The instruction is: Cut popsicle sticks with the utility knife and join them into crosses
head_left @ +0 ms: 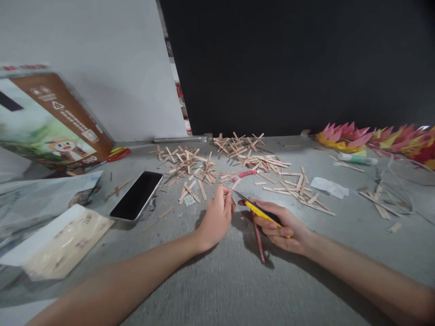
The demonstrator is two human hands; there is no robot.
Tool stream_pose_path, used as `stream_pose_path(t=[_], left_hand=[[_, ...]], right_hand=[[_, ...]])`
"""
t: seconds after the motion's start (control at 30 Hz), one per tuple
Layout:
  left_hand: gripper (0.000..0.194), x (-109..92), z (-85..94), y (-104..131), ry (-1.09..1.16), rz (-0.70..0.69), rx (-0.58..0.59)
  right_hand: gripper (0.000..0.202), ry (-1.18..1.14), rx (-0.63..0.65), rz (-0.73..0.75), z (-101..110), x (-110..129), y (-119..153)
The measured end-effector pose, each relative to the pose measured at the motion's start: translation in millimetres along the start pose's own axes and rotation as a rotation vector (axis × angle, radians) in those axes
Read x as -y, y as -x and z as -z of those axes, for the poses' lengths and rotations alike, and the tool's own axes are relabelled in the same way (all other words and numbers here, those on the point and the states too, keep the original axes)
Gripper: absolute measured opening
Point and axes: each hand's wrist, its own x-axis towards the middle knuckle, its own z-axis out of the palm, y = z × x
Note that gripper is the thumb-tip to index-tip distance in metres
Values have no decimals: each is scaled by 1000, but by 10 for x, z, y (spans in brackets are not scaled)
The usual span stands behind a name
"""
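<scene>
If the yellow-and-black cutter (267, 215) skids, its dark tip could, I judge, nick the left fingertips it nearly meets; a hard push or a loose pinch would be the cause. My left hand (215, 221), right of the phone (137, 195), has thumb and forefinger pinched narrow on a thin pale piece (234, 185), which too firm a squeeze might snap. My right hand (282, 229), farther right of the phone, has its fingers wrapped round the cutter's handle.

Counting, I get one phone, one cutter and one piece in my pinch. One reddish rod (258, 240) shows below my right hand, also right of the phone; what it is, I cannot tell. One printed box (64, 122) stands beyond the phone to its left, and one cream packet (73, 240) lies nearer me on that side. Well to the phone's right are one white paper scrap (329, 187) and one white-and-green tube (357, 159). The wooden sticks (265, 161), strewn over the tabletop (190, 285) mostly right of the phone, overlap too much to count.
</scene>
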Motion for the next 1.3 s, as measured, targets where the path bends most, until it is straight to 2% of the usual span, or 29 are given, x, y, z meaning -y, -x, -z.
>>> stream_pose_path(t=[0.1, 0.17, 0.27, 0.43, 0.5, 0.6, 0.7, 0.77, 0.87, 1.07, 1.3], left_hand=[[19, 56, -2, -61, 119, 147, -49], [20, 81, 3, -97, 179, 192, -48], [24, 81, 16, -119, 215, 169, -17], [31, 17, 31, -92, 292, 153, 43], [33, -18, 33, -78, 306, 132, 90], [32, -65, 39, -59, 304, 124, 167], [25, -96, 53, -38, 279, 133, 236], [23, -113, 65, -26, 253, 122, 280], [20, -147, 80, -19, 200, 87, 320], [18, -212, 83, -25, 121, -37, 325], [24, -124, 24, -41, 99, -3, 298]], right_hand=[[33, 156, -42, 8, -67, -31, 18], [40, 255, -94, 77, -111, -65, 18], [44, 386, -227, 242, -137, -106, 1], [38, 731, -552, 590, -57, -123, -13], [38, 846, -609, 682, -21, -120, -7], [37, 969, -647, 706, -9, -103, -8], [36, 1034, -723, 659, -25, -74, -37], [35, 1021, -724, 605, -29, -59, -67], [36, 956, -655, 552, -13, -53, -101], [32, 910, -613, 578, 14, -52, -101], [32, 881, -584, 588, -3, -56, -96]])
